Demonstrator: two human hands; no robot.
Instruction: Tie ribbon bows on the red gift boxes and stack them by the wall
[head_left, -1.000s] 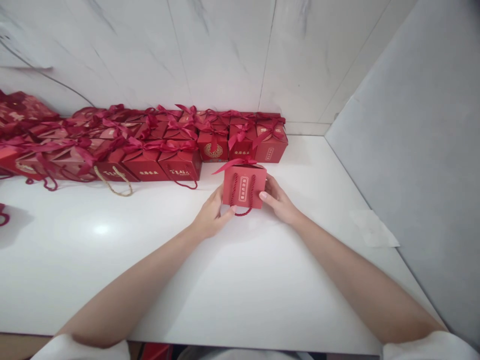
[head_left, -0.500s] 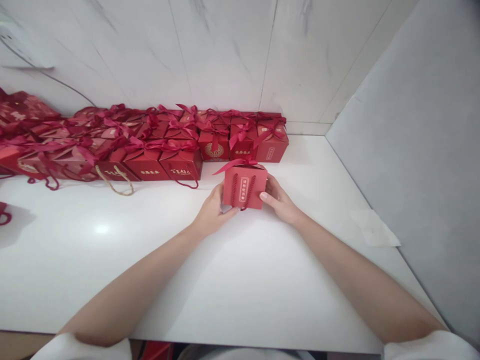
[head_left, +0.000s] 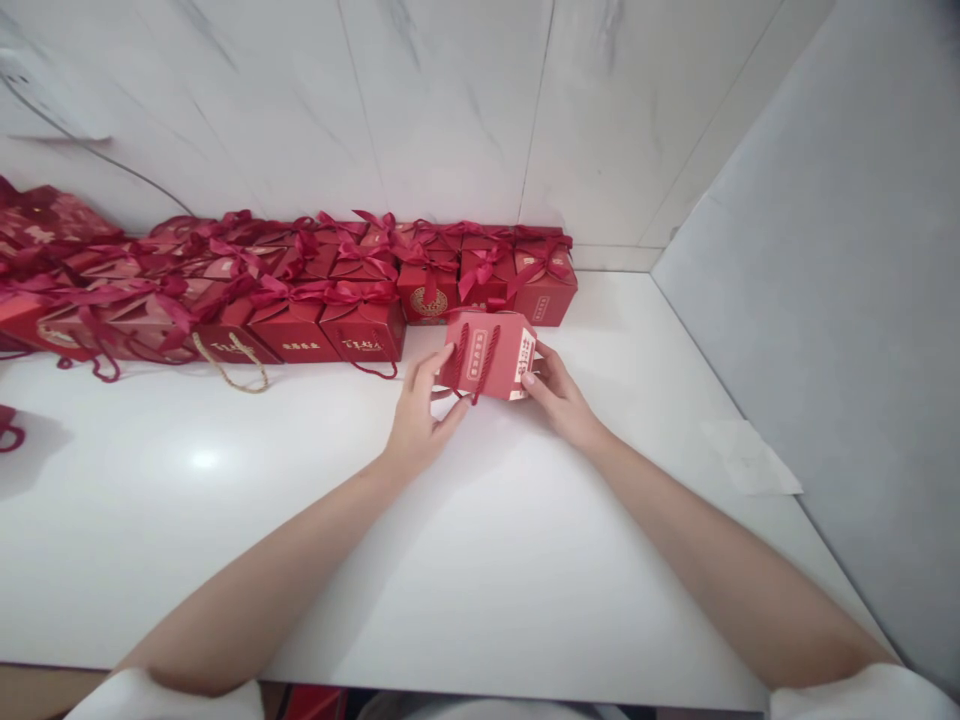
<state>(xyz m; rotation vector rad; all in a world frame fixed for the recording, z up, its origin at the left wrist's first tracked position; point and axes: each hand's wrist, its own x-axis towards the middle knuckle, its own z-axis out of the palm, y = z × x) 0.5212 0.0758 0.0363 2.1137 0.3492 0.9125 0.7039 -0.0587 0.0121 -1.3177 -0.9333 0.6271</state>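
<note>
One red gift box (head_left: 478,354) is held tilted above the white table (head_left: 525,560), its left edge held loosely by the left hand (head_left: 418,408) and its right side gripped by the right hand (head_left: 562,395). It'd be guessed as light, fairly stiff but dentable card, so best grabbed by the side walls, not the cord handle (head_left: 488,358). Inside that or the ribbon-tied boxes (head_left: 292,338) behind, nothing can be made out.
</note>
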